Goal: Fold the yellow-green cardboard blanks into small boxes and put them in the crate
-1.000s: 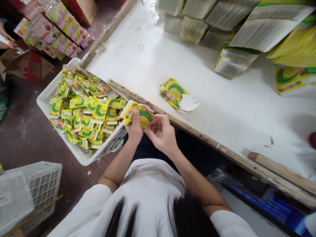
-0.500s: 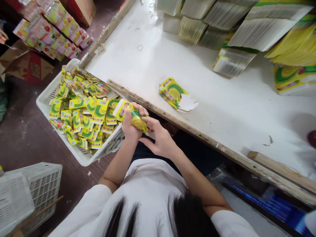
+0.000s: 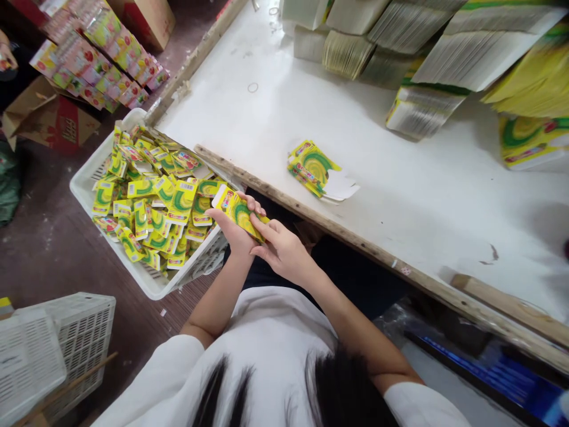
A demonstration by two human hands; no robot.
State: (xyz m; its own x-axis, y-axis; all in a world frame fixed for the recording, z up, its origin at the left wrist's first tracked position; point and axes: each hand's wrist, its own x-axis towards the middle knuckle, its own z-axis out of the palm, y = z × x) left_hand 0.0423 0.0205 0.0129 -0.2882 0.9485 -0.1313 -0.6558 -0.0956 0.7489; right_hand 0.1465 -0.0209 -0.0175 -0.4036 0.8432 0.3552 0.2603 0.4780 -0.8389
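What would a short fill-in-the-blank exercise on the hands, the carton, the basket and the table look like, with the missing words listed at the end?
1. The left hand and the right hand both touch a carton whose two main colours are green and ____.
2. The basket full of similar cartons stands on the person's ____ side.
3. The colour of the tabletop is ____.
4. In the picture, the loose cartons on the tabletop lie to the ____ of the basket.

Missing words: yellow; left; white; right.
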